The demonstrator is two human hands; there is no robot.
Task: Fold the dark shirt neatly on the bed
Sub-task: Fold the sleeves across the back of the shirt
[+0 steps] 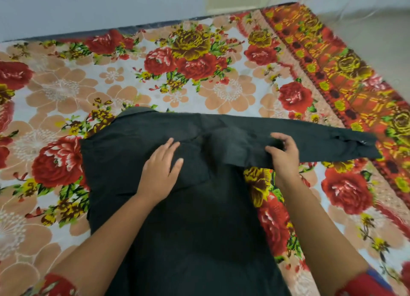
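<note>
Dark shirt (195,218) on the bed (133,78): I pin its body with the left hand (158,173) spread flat, right hand (284,158) pinching its sleeve (321,138) to fold inward

Head camera, down onto bed (137,89)

Dark shirt (199,218) was matt woven cloth, soft-looking, w/ faint creases. Bedsheet (111,78) under it was thin printed cloth w/ a floral pattern, matt, mostly smooth. Wall (88,5) behind looked painted, plain & matt. Floor (366,25) at far right was hard, pale, slightly glossy; exact material unclear. Person's sleeve (60,284) was red printed fabric.
</note>
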